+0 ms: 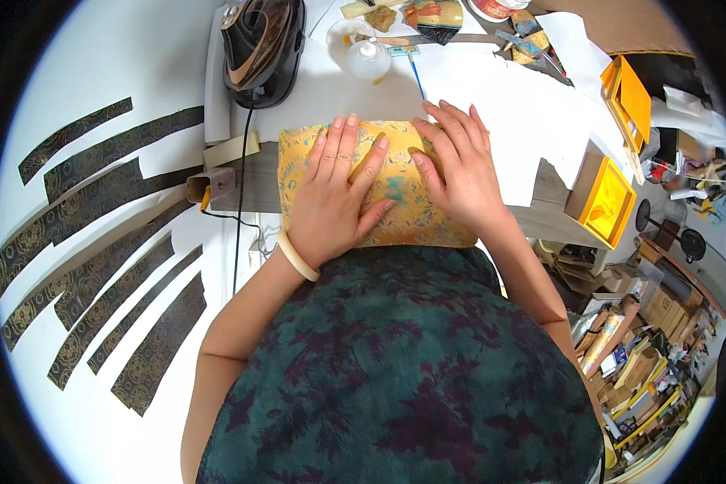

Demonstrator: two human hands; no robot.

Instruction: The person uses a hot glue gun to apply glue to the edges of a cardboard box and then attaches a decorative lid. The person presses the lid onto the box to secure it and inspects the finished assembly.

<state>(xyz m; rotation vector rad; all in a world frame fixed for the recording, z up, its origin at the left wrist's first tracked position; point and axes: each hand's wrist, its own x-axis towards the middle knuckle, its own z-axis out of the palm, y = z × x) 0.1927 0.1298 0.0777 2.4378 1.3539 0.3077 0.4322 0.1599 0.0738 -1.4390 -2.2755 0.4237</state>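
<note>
A yellow patterned fabric piece (395, 222), with small blue and green floral motifs, lies at the table's near edge in front of me. My left hand (339, 189) rests flat on its left half, fingers stretched toward the far edge. On the right part lies my right hand (460, 161), its fingers spread and its fingertips by the fabric's far right corner. Neither hand grips anything. Whether the fabric covers a board or box beneath it cannot be made out. Beyond the hands, a blue thin-handled brush (416, 74) lies on white paper (468, 81).
An iron (260, 52) stands at the far left, its cord (240, 202) hanging over the edge. A translucent white bottle (368, 58) stands beyond the fabric. Yellow boxes (601, 202) sit at right. Dark patterned strips (161, 347) hang on the white surface at left. Cluttered shelves (645, 355) fill the lower right.
</note>
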